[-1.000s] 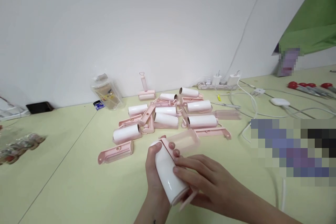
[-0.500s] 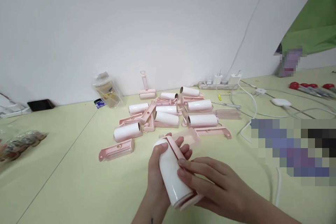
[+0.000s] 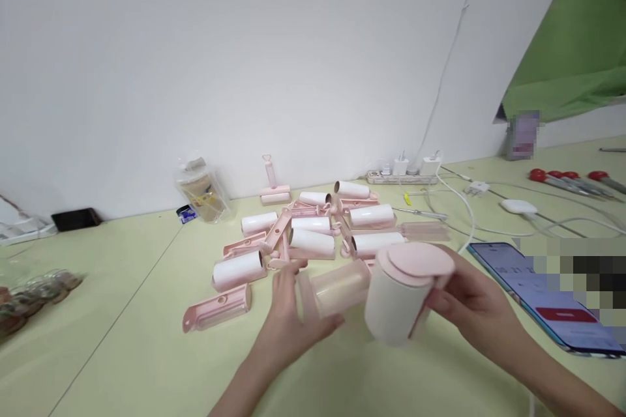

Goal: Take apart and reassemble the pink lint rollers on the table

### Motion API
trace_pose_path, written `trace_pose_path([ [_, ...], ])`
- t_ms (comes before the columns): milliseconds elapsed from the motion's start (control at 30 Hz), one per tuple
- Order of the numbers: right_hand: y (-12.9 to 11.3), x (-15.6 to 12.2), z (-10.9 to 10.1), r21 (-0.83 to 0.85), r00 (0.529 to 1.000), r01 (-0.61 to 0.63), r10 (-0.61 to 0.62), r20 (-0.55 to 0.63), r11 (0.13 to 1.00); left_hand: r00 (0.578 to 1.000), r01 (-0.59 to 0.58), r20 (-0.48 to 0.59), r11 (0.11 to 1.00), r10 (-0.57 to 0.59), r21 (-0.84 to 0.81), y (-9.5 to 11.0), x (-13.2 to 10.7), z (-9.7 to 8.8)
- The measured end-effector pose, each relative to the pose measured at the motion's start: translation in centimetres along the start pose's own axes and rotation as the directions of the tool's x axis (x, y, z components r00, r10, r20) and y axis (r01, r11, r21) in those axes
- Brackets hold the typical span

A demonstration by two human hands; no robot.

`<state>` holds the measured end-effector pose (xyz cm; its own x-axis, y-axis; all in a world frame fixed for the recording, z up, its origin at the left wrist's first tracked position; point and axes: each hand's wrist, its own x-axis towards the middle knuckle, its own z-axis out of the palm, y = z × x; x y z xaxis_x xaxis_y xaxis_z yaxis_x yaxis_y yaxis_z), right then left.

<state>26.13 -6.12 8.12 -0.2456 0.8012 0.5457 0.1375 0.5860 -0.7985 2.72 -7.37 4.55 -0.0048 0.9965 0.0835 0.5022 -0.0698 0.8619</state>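
My right hand (image 3: 467, 303) is closed round a lint roller (image 3: 403, 296), a white roll in a pink frame, held upright above the table with its round pink end facing up. My left hand (image 3: 286, 316) grips a translucent pinkish cover (image 3: 337, 287), lying sideways just left of the roller. The two pieces are close together but apart. Behind them lies a heap of several white rolls and pink holders (image 3: 313, 228).
A pale green table (image 3: 122, 352) carries a pink cover (image 3: 218, 306) at front left, a phone (image 3: 542, 296) at right, a power strip with chargers (image 3: 403, 172), white cables, red-handled tools (image 3: 572, 182), a plastic bag (image 3: 200, 186) and wrapped items (image 3: 34, 287) at far left.
Both hands held the roller together low in front. Now the right hand has lifted it up and to the right, and the left hand has taken hold of the translucent cover.
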Motion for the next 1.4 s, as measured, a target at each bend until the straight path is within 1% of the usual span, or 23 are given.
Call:
trace_pose_path([
  [67, 0.5, 0.8, 0.0, -0.003, 0.996, -0.084, 0.084, -0.013, 0.996, 0.998, 0.009, 0.053, 0.994, -0.016, 0.113, -0.9, 0.4, 0.8],
  [133, 0.8, 1.5, 0.4, -0.09, 0.99, -0.138, 0.139, 0.004, 0.986, 0.996, -0.051, 0.084, 0.979, 0.035, 0.199, -1.5, 0.7, 1.7],
  [200, 0.9, 2.1, 0.9, -0.203, 0.984, -0.121, 0.144, 0.101, 0.972, 0.991, -0.123, 0.083, 0.953, 0.104, 0.276, -1.7, 0.7, 2.0],
  [233, 1.0, 2.3, 1.2, -0.251, 0.977, -0.088, 0.133, 0.168, 0.964, 0.988, -0.147, 0.098, 0.944, 0.123, 0.295, -1.8, 0.6, 2.0],
  [300, 1.3, 2.5, 1.9, -0.321, 0.954, 0.029, 0.069, 0.292, 0.947, 0.979, -0.159, 0.168, 0.948, 0.115, 0.275, -1.9, 0.2, 1.6],
  [400, 1.7, 2.3, 3.0, -0.393, 0.901, 0.244, -0.057, 0.43, 0.886, 0.963, -0.081, 0.268, 0.98, 0.03, 0.181, -2.2, -0.8, 1.1],
  [500, 1.7, 1.8, 4.0, -0.448, 0.826, 0.415, -0.122, 0.55, 0.792, 0.963, -0.001, 0.267, 0.992, -0.033, 0.129, -2.6, -1.5, 1.0],
  [567, 1.6, 1.5, 4.6, -0.488, 0.803, 0.46, -0.112, 0.586, 0.742, 0.964, 0.0, 0.264, 0.993, -0.031, 0.116, -2.9, -1.7, 1.2],
  [600, 1.6, 1.3, 4.9, -0.499, 0.8, 0.457, -0.096, 0.592, 0.736, 0.965, -0.005, 0.262, 0.994, -0.024, 0.109, -3.0, -1.7, 1.2],
  [667, 1.8, 0.8, 5.4, -0.5, 0.809, 0.413, -0.054, 0.586, 0.761, 0.965, -0.012, 0.263, 0.995, -0.014, 0.095, -3.2, -1.6, 1.2],
  [733, 2.2, 0.2, 5.9, -0.495, 0.834, 0.353, -0.027, 0.551, 0.794, 0.964, -0.019, 0.267, 0.997, -0.002, 0.075, -3.3, -1.6, 1.0],
  [800, 2.7, -0.3, 6.4, -0.504, 0.863, 0.314, -0.021, 0.504, 0.804, 0.958, -0.049, 0.285, 0.998, 0.035, 0.043, -3.4, -1.6, 0.5],
  [833, 2.9, -0.5, 6.4, -0.511, 0.872, 0.31, -0.026, 0.489, 0.802, 0.949, -0.083, 0.307, 0.996, 0.072, 0.022, -3.5, -1.6, 0.1],
  [900, 2.8, -0.7, 6.3, -0.514, 0.87, 0.332, -0.047, 0.491, 0.791, 0.922, -0.162, 0.353, 0.987, 0.16, -0.024, -3.5, -1.6, -0.8],
  [933, 2.6, -0.6, 6.0, -0.511, 0.869, 0.346, -0.064, 0.49, 0.787, 0.919, -0.183, 0.346, 0.982, 0.188, -0.047, -3.5, -1.4, -1.2],
  [967, 2.4, -0.4, 5.5, -0.512, 0.876, 0.354, -0.086, 0.475, 0.783, 0.933, -0.179, 0.308, 0.982, 0.189, -0.058, -3.6, -1.2, -1.5],
  [1033, 1.8, 0.2, 4.4, -0.518, 0.902, 0.339, -0.115, 0.415, 0.785, 0.982, -0.096, 0.165, 0.995, 0.095, -0.007, -3.5, -0.6, -1.7],
  [1100, 1.3, 0.9, 3.0, -0.517, 0.929, 0.281, -0.095, 0.357, 0.808, 0.999, 0.007, 0.042, 0.987, -0.014, 0.162, -3.5, 0.1, -1.5],
  [1167, 1.2, 1.4, 2.0, -0.498, 0.941, 0.227, -0.055, 0.335, 0.837, 0.998, 0.034, 0.035, 0.936, -0.05, 0.35, -3.4, 0.5, -1.2],
  [1233, 1.2, 1.5, 1.5, -0.473, 0.944, 0.198, -0.037, 0.328, 0.859, 0.995, 0.03, 0.074, 0.903, -0.068, 0.428, -3.0, 0.6, -1.1],
  [1300, 1.1, 1.4, 1.6, -0.452, 0.951, 0.164, -0.018, 0.31, 0.877, 0.994, 0.051, 0.069, 0.916, -0.085, 0.399, -2.3, 0.5, -1.6],
  [1333, 1.1, 1.3, 1.8, -0.441, 0.956, 0.13, 0.006, 0.293, 0.888, 0.998, 0.043, 0.036, 0.93, -0.06, 0.365, -1.8, 0.4, -1.9],
  [1400, 0.8, 1.4, 2.5, -0.396, 0.963, 0.009, 0.1, 0.252, 0.918, 0.997, -0.052, -0.044, 0.964, 0.066, 0.262, -0.3, 0.3, -2.3],
])
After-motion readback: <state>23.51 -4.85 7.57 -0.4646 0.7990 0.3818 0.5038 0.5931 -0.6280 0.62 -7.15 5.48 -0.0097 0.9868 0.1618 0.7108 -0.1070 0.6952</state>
